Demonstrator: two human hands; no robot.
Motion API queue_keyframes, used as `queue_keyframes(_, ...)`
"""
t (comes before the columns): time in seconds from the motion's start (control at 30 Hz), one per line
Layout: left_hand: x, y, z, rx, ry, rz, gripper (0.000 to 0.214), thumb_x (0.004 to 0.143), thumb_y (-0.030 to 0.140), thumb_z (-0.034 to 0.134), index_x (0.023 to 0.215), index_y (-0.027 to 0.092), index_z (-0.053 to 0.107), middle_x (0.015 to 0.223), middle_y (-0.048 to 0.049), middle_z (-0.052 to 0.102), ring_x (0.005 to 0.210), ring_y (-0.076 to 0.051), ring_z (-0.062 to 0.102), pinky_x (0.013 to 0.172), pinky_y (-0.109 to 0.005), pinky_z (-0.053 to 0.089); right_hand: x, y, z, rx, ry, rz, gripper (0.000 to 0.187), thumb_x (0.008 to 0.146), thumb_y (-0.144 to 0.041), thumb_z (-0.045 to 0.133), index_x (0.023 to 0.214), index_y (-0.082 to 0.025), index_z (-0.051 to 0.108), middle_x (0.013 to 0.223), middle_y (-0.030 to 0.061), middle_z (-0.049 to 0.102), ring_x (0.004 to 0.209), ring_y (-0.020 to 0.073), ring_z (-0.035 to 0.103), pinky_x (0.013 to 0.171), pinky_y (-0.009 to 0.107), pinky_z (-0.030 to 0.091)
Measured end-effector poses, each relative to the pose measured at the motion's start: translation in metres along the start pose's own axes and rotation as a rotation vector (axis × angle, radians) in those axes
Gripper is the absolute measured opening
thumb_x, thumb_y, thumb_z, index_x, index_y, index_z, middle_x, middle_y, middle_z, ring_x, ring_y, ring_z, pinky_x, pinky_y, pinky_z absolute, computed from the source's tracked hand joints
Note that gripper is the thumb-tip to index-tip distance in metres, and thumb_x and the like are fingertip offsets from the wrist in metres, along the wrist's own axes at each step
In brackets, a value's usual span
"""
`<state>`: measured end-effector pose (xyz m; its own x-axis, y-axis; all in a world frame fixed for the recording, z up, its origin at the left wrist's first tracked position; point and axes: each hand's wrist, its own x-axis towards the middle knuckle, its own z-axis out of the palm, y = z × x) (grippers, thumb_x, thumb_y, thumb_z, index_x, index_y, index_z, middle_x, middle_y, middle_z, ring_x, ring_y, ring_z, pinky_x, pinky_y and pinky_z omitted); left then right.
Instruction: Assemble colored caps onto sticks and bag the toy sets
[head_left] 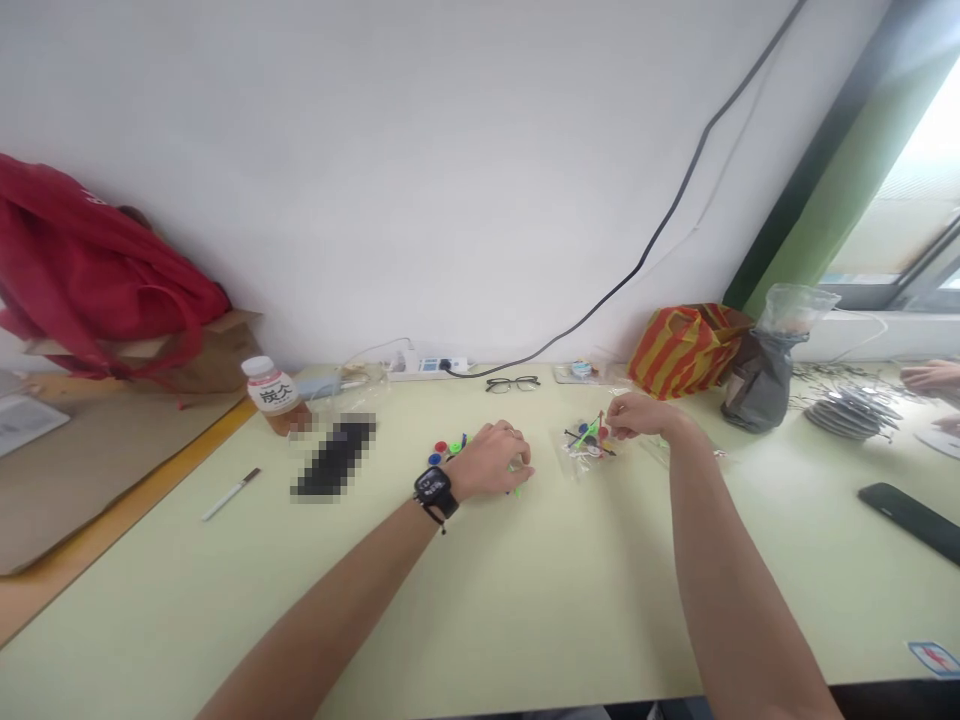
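Note:
My left hand (491, 460), wearing a black watch (433, 487) on its wrist, is curled down over the tabletop. Bits of a small green plastic piece (517, 468) show beneath its fingers, which partly hide it. Several round red, blue and green plastic pieces (441, 449) lie just left of this hand. To the right, a clear plastic bag (577, 463) lies flat with coloured discs and thin arrow-like pointers (589, 430) on or in it. The fingers of my right hand (637, 415) are pinched together at the bag's right side; what exactly lies between the fingertips is hidden.
Eyeglasses (513, 383) and a power strip (427, 367) lie by the wall. A drink bottle (276, 395) and a cigarette (231, 495) are at left. A striped bag (682, 350), grey bag (761, 385), stacked discs (851, 412), black case (911, 520) and another person's hand (934, 378) are at right.

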<state>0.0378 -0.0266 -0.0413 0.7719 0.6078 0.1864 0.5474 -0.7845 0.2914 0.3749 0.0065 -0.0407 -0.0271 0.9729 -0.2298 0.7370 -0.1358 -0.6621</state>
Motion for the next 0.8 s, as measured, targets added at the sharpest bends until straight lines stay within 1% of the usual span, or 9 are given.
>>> queue_keyframes(0.13, 0.011, 0.0, 0.004, -0.012, -0.071, 0.022, 0.009, 0.069, 0.019, 0.07, 0.062, 0.022, 0.065, 0.081, -0.0073, 0.071, 0.095, -0.031, 0.063, 0.088, -0.045, 0.049, -0.001, -0.012, -0.009, 0.003, -0.056, -0.04, 0.006, 0.076, -0.021, 0.069, 0.076, -0.019, 0.064, 0.075, 0.0069, 0.077, 0.072, 0.0188, 0.073, 0.064, 0.025, 0.057)
queue_keyframes(0.23, 0.012, -0.004, -0.006, -0.055, -0.08, 0.024, 0.009, 0.063, 0.018, 0.072, 0.06, 0.022, 0.064, 0.08, -0.006, 0.07, 0.094, -0.03, 0.062, 0.088, -0.042, 0.049, -0.01, -0.022, -0.017, -0.017, -0.062, -0.092, 0.008, 0.074, -0.02, 0.07, 0.08, -0.019, 0.063, 0.074, 0.0053, 0.075, 0.07, 0.0185, 0.071, 0.063, 0.025, 0.054)
queue_keyframes(0.3, 0.016, -0.008, -0.018, -0.102, -0.036, 0.014, 0.006, 0.07, 0.021, 0.068, 0.076, 0.022, 0.07, 0.094, -0.0047, 0.072, 0.099, -0.027, 0.063, 0.091, -0.038, 0.049, -0.018, -0.032, -0.024, -0.038, -0.043, -0.133, 0.008, 0.075, -0.02, 0.069, 0.081, -0.019, 0.063, 0.074, 0.005, 0.075, 0.07, 0.0188, 0.07, 0.063, 0.026, 0.052)
queue_keyframes(0.4, 0.031, -0.017, -0.034, -0.17, 0.068, -0.039, 0.018, 0.087, 0.028, 0.058, 0.1, 0.023, 0.07, 0.11, -0.0051, 0.072, 0.108, -0.025, 0.062, 0.097, -0.038, 0.048, -0.028, -0.054, -0.028, -0.062, -0.019, -0.212, 0.007, 0.078, -0.023, 0.068, 0.085, -0.021, 0.066, 0.081, 0.0044, 0.075, 0.077, 0.0196, 0.07, 0.065, 0.026, 0.051)
queue_keyframes(0.5, 0.045, -0.027, -0.044, -0.241, 0.107, -0.086, 0.025, 0.094, 0.038, 0.056, 0.107, 0.022, 0.07, 0.115, -0.0073, 0.072, 0.107, -0.024, 0.065, 0.089, -0.035, 0.052, -0.035, -0.078, -0.023, -0.104, 0.017, -0.331, 0.005, 0.081, -0.025, 0.066, 0.084, -0.022, 0.069, 0.085, 0.0034, 0.076, 0.081, 0.0202, 0.069, 0.068, 0.027, 0.052)
queue_keyframes(0.57, 0.049, -0.029, -0.045, -0.283, 0.113, -0.098, 0.033, 0.093, 0.044, 0.06, 0.118, 0.023, 0.068, 0.122, -0.0075, 0.071, 0.109, -0.023, 0.066, 0.088, -0.034, 0.054, -0.037, -0.09, -0.017, -0.132, 0.089, -0.425, 0.007, 0.083, -0.027, 0.064, 0.083, -0.022, 0.07, 0.084, 0.0033, 0.075, 0.08, 0.0202, 0.068, 0.069, 0.028, 0.052)
queue_keyframes(0.63, 0.05, -0.028, -0.04, -0.366, 0.091, -0.083, 0.05, 0.088, 0.049, 0.07, 0.132, 0.026, 0.063, 0.128, -0.0079, 0.069, 0.115, -0.024, 0.066, 0.093, -0.034, 0.053, -0.038, -0.097, -0.013, -0.134, 0.167, -0.499, 0.009, 0.085, -0.027, 0.062, 0.084, -0.023, 0.07, 0.085, 0.0034, 0.075, 0.079, 0.0199, 0.067, 0.071, 0.029, 0.052)
queue_keyframes(0.73, 0.052, -0.023, -0.025, -0.56, 0.048, -0.057, 0.08, 0.076, 0.049, 0.083, 0.147, 0.026, 0.053, 0.13, -0.0119, 0.068, 0.12, -0.026, 0.064, 0.101, -0.039, 0.051, -0.04, -0.101, -0.011, -0.114, 0.23, -0.569, 0.009, 0.085, -0.027, 0.063, 0.086, -0.023, 0.07, 0.087, 0.0037, 0.075, 0.081, 0.0198, 0.066, 0.073, 0.03, 0.052)
queue_keyframes(0.8, 0.056, -0.021, -0.013, -0.652, 0.066, -0.08, 0.086, 0.074, 0.048, 0.086, 0.148, 0.024, 0.052, 0.126, -0.0142, 0.069, 0.117, -0.027, 0.066, 0.101, -0.041, 0.05, -0.042, -0.102, -0.01, -0.108, 0.239, -0.593, 0.008, 0.085, -0.027, 0.063, 0.085, -0.023, 0.071, 0.086, 0.0039, 0.074, 0.081, 0.0201, 0.065, 0.074, 0.03, 0.052)
